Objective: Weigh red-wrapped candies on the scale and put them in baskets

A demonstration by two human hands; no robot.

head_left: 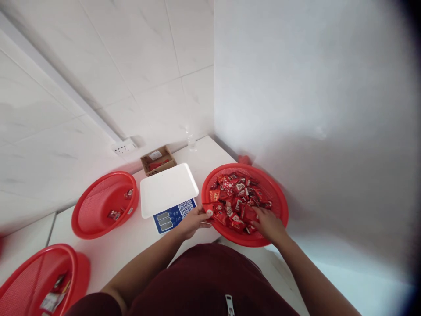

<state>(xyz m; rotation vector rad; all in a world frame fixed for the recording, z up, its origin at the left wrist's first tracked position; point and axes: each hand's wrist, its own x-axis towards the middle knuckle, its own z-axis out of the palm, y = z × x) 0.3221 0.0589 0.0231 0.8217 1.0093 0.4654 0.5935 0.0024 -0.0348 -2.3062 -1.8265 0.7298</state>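
Observation:
A red mesh basket full of small red wrapped packets sits at the right end of a white table. My right hand reaches into the near side of the basket, fingers curled among the packets. My left hand rests at the basket's left rim, pinching a small packet or the rim itself; which one is unclear. A white-topped weighing scale with a blue keypad stands just left of the left hand.
A second red basket with a few packets lies left of the scale. A third red basket is at the lower left. A small cardboard box and a wall socket are behind the scale. Walls close in behind and at right.

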